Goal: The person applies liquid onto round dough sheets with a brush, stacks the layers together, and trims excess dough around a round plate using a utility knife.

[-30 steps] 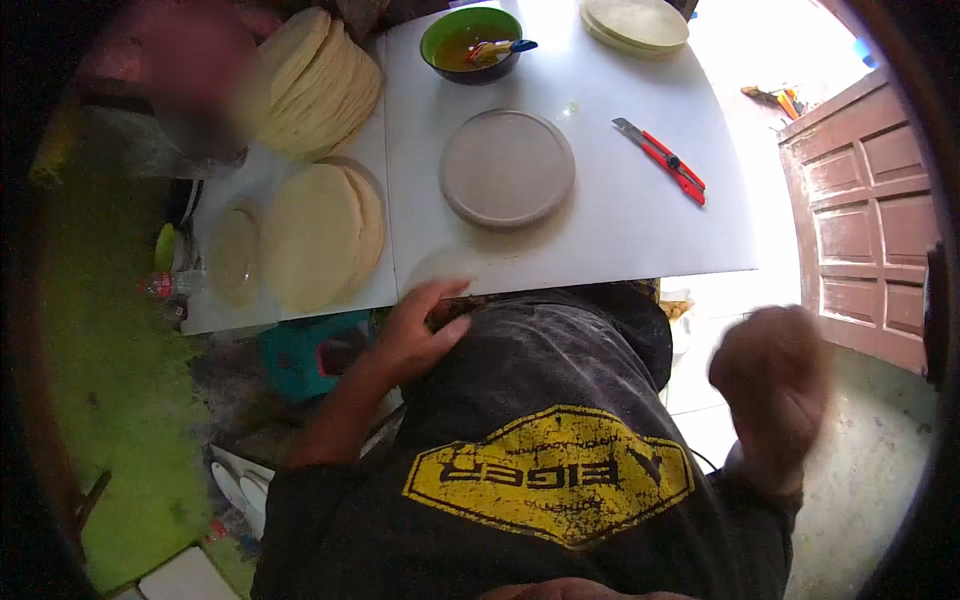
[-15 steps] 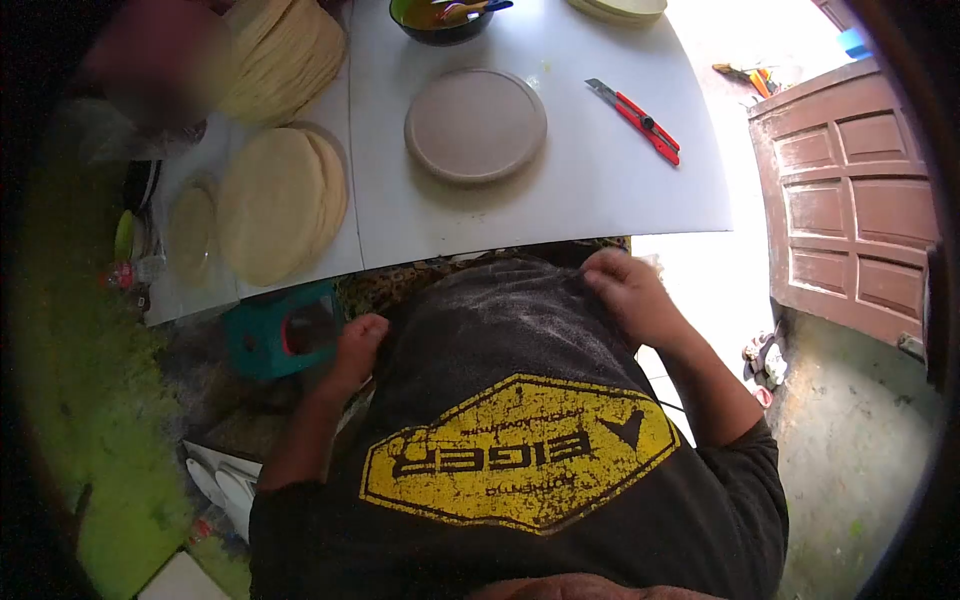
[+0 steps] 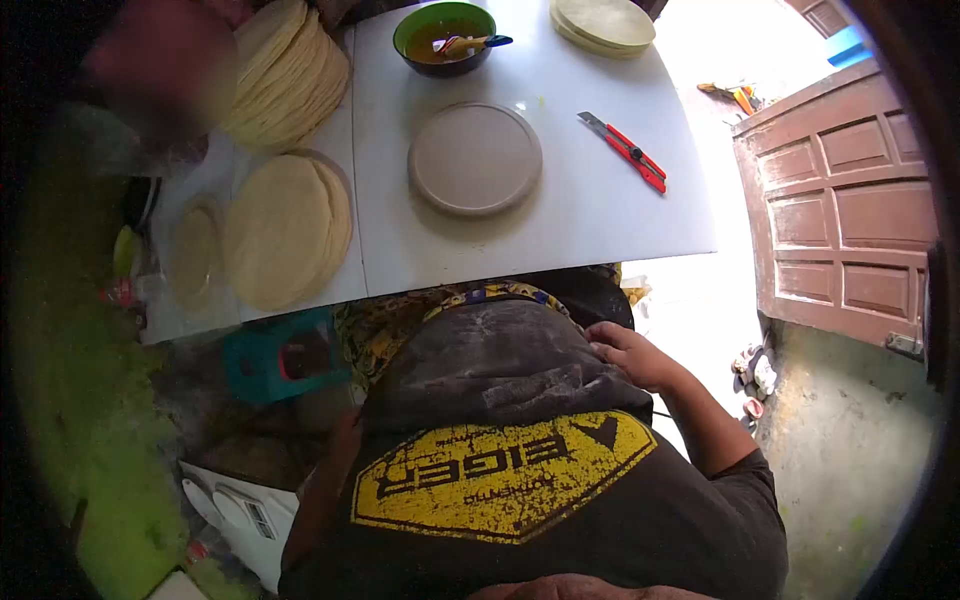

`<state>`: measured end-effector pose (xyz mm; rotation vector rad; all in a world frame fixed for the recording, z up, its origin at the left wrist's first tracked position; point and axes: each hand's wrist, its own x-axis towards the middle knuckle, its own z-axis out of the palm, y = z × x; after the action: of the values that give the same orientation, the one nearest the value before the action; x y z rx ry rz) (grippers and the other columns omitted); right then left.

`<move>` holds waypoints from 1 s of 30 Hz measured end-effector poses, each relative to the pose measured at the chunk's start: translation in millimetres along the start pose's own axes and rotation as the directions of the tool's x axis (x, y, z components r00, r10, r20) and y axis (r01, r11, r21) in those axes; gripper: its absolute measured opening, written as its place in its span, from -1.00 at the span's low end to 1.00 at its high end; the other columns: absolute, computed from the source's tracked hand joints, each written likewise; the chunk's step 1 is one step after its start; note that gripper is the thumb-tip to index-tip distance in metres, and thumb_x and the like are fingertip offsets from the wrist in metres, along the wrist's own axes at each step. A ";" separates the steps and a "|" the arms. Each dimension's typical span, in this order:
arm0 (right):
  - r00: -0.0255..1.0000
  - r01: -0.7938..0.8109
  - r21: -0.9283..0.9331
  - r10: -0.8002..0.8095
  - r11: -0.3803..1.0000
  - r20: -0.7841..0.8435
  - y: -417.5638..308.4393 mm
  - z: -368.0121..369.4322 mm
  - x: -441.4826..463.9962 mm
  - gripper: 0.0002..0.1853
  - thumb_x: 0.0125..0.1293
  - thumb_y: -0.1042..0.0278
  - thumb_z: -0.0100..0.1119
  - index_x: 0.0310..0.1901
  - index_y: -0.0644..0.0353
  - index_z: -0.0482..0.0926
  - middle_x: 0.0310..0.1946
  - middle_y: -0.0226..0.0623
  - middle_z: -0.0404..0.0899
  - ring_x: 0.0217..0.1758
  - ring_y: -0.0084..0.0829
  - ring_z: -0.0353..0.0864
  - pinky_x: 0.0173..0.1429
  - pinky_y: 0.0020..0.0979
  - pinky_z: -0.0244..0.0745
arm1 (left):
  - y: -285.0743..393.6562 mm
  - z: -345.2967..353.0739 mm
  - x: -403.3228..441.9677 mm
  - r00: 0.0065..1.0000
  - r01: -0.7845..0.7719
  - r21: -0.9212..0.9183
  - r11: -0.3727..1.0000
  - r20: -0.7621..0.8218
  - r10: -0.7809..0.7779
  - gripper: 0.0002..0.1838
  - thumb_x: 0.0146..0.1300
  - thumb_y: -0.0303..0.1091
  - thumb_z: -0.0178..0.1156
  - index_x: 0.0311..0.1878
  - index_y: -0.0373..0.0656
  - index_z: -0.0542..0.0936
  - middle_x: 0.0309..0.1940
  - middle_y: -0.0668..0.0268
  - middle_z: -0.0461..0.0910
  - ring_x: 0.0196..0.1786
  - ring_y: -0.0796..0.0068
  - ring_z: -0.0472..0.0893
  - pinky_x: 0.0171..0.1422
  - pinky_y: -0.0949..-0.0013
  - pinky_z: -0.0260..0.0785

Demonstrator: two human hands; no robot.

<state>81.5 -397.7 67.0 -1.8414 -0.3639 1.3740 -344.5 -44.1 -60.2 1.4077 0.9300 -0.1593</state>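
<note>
My right hand (image 3: pixel 628 352) is at the right side of my dark T-shirt (image 3: pixel 560 355), its curled fingers gripping the cloth near the hem. My left hand (image 3: pixel 350 432) is low beside my left flank, mostly hidden by the shirt and in shadow, so its fingers do not show. White flour-like dust marks the shirt front, which has a yellow printed badge. Below the hem shows patterned cloth (image 3: pixel 500 292) at my waist. On the white table (image 3: pixel 420 250) lie a round grey board (image 3: pixel 475 160) and a red utility knife (image 3: pixel 632 154) with its blade out.
A green bowl (image 3: pixel 412 62) holds yellowish liquid and a brush (image 3: pixel 470 44). Flat round dough sheets are stacked at the left (image 3: pixel 285 235), back left (image 3: pixel 285 80) and back right (image 3: pixel 603 25). A teal plastic stool (image 3: pixel 255 365) stands under the table. A brown panelled door (image 3: pixel 850 200) is at the right.
The shirt hem has come up, baring the patterned cloth. My left hand has moved down and back out of clear sight. My right hand has lowered along the shirt's side. The view has shifted slightly.
</note>
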 end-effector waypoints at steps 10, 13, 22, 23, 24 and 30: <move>0.995 0.103 -0.269 -0.103 0.958 0.013 13.1 -13.9 7.0 -0.84 0.34 0.35 0.07 -0.24 0.28 0.47 -0.35 -0.27 0.48 -0.23 -0.39 0.49 -0.11 -0.30 0.45 | 110.9 -2.5 -49.4 0.972 0.180 0.210 0.961 -0.190 -0.141 -0.51 0.35 -0.21 0.09 0.28 -0.25 0.41 0.10 0.09 0.54 0.16 0.21 0.53 0.31 0.14 0.33; 0.991 0.019 0.034 -0.014 0.999 -0.135 24.5 -32.5 -7.9 -0.85 0.33 0.30 -0.03 -0.30 0.18 0.41 -0.41 -0.39 0.37 -0.35 -0.48 0.36 -0.26 -0.40 0.34 | 182.5 -12.6 -92.9 0.966 0.064 0.072 0.995 -0.255 -0.044 -0.48 0.35 -0.21 0.10 0.30 -0.27 0.39 0.09 0.05 0.54 0.13 0.19 0.55 0.29 0.14 0.37; 0.977 0.078 0.191 -0.113 0.978 0.180 -92.1 -69.6 4.7 -0.26 -0.04 0.07 0.50 0.15 0.34 0.51 -0.55 -0.55 0.33 -0.50 -0.65 0.31 -0.41 -0.59 0.21 | 289.8 40.5 1.2 0.853 -0.501 -0.617 0.607 -0.237 0.464 -0.51 0.43 -0.17 0.02 0.31 -0.27 0.37 0.05 0.09 0.55 0.06 0.27 0.59 0.18 0.25 0.47; 0.965 0.209 -0.140 -0.181 0.968 0.190 -95.0 -55.8 22.2 -0.49 0.05 0.31 0.40 0.05 0.31 0.54 -0.53 -0.60 0.35 -0.49 -0.71 0.27 -0.40 -0.57 0.24 | 284.1 45.8 38.6 0.889 -0.457 -0.598 0.658 -0.280 0.363 -0.52 0.44 -0.18 0.01 0.31 -0.24 0.37 0.04 0.11 0.55 0.07 0.31 0.58 0.16 0.28 0.47; 0.969 0.155 -0.127 -0.126 0.980 0.212 -84.1 -51.0 34.5 -0.59 0.14 0.26 0.34 0.00 0.25 0.57 -0.49 -0.56 0.40 -0.44 -0.65 0.32 -0.32 -0.52 0.29 | 279.0 48.8 61.0 0.914 -0.396 -0.582 0.710 -0.321 0.247 -0.54 0.45 -0.19 -0.01 0.30 -0.22 0.37 0.03 0.13 0.56 0.08 0.35 0.57 0.15 0.31 0.47; 0.956 0.205 0.588 -0.030 0.782 -0.293 -91.3 -48.2 68.8 -0.77 0.45 0.22 -0.05 -0.18 0.20 0.52 -0.41 -0.42 0.48 -0.35 -0.55 0.42 -0.19 -0.47 0.35 | 309.2 54.3 72.5 0.921 -0.388 -0.542 0.745 -0.248 0.299 -0.57 0.44 -0.27 -0.02 0.31 -0.21 0.37 0.04 0.17 0.54 0.10 0.38 0.55 0.25 0.29 0.45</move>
<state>170.7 -315.1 92.1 -1.3912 0.1112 0.9735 -85.2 4.7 124.7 0.9871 0.7272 0.4899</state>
